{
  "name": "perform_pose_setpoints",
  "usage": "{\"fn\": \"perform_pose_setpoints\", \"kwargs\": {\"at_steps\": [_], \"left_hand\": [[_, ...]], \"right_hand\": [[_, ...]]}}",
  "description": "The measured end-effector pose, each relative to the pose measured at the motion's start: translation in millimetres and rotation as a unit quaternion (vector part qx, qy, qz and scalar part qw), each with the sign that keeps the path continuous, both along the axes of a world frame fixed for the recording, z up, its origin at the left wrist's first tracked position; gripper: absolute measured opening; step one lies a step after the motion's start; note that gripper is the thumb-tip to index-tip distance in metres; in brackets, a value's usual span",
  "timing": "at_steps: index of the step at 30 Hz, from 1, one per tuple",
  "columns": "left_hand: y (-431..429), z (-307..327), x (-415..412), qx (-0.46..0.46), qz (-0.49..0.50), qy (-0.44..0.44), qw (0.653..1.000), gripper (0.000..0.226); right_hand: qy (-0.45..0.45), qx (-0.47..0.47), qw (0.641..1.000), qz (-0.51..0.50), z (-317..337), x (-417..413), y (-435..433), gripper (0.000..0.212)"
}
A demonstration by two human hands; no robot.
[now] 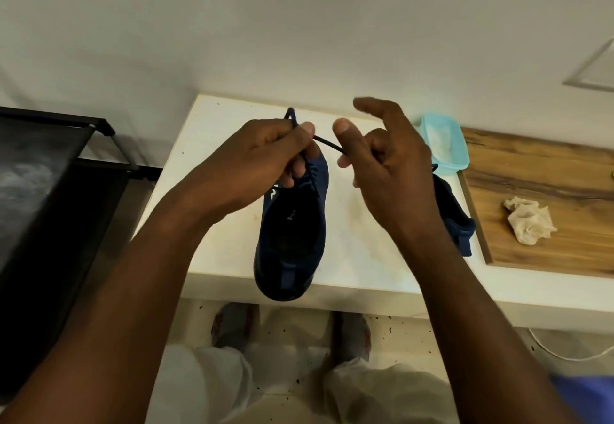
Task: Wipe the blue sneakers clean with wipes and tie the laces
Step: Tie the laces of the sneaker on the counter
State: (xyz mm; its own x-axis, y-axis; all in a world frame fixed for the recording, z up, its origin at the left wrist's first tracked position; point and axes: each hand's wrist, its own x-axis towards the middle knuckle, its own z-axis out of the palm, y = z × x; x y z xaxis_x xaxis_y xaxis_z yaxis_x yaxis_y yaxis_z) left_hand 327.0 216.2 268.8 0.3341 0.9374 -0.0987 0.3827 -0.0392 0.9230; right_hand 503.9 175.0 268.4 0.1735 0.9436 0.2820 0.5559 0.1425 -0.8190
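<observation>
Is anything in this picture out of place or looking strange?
The blue sneaker seems to overhang the near edge of the white table with its heel. A crumpled, stained wipe lies loose on the wooden board. Dark specks dot the floor.

One sneaker [292, 224] is set on the counter [212, 224], heel at the near edge; a lace [327, 144] is held above it between left hand [265, 157] and right hand [388, 157]. A second sneaker [457, 214] is placed to its right, a tub [445, 144] behind that. Further right, a crumpled wipe [528, 220] is laid on a board [548, 191].
</observation>
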Motion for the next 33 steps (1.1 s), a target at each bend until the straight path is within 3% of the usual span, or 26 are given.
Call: {"fn": "perform_pose_setpoints", "kwargs": {"at_steps": [3, 4, 6, 8, 13, 16, 19, 22, 25, 30, 33], "left_hand": [[4.4, -5.0, 0.4, -0.071, 0.052, -0.084, 0.993, 0.028], [5.3, -6.5, 0.5, -0.083, 0.062, -0.110, 0.989, 0.022], [4.6, -6.8, 0.8, -0.080, 0.064, -0.135, 0.985, 0.015], [3.4, -6.6, -0.6, -0.041, 0.047, -0.104, 0.993, 0.013], [3.2, -5.2, -5.9, 0.057, 0.017, 0.002, 0.998, 0.017], [0.7, -5.9, -3.3, 0.122, -0.005, 0.049, 0.991, 0.019], [-0.9, -8.3, -1.0, 0.177, -0.005, 0.088, 0.980, 0.011], [-1.1, -10.1, -2.7, 0.225, 0.015, 0.125, 0.966, 0.016], [2.0, -11.8, -3.2, 0.265, 0.038, 0.114, 0.957, 0.018], [5.3, -14.2, -4.3, 0.157, 0.022, 0.014, 0.987, 0.021], [4.0, -13.6, -4.2, 0.109, 0.011, -0.048, 0.993, 0.015]], "right_hand": [[0.237, -0.048, 0.967, 0.076, 6.0, -1.4, -4.8, 0.009], [0.278, -0.070, 0.952, 0.110, 5.5, -5.9, -5.8, 0.006], [0.213, -0.063, 0.968, 0.118, -6.6, -14.7, -4.9, 0.010], [0.115, -0.015, 0.991, 0.073, -25.5, -20.1, -1.1, 0.011], [0.050, -0.009, 0.999, -0.017, -50.2, -11.5, 6.6, 0.018], [0.082, -0.044, 0.995, 0.023, -49.4, -7.8, 9.5, 0.031], [0.171, -0.114, 0.972, 0.112, -45.8, -9.0, 10.0, 0.041], [0.254, -0.149, 0.949, 0.116, -41.5, -9.7, 9.0, 0.031], [0.251, -0.106, 0.959, 0.081, -45.0, -6.0, 8.6, 0.019], [0.147, -0.026, 0.989, 0.008, -54.4, -4.7, 11.5, 0.009], [0.175, -0.003, 0.984, 0.001, -54.1, -4.9, 11.5, 0.014]]}}
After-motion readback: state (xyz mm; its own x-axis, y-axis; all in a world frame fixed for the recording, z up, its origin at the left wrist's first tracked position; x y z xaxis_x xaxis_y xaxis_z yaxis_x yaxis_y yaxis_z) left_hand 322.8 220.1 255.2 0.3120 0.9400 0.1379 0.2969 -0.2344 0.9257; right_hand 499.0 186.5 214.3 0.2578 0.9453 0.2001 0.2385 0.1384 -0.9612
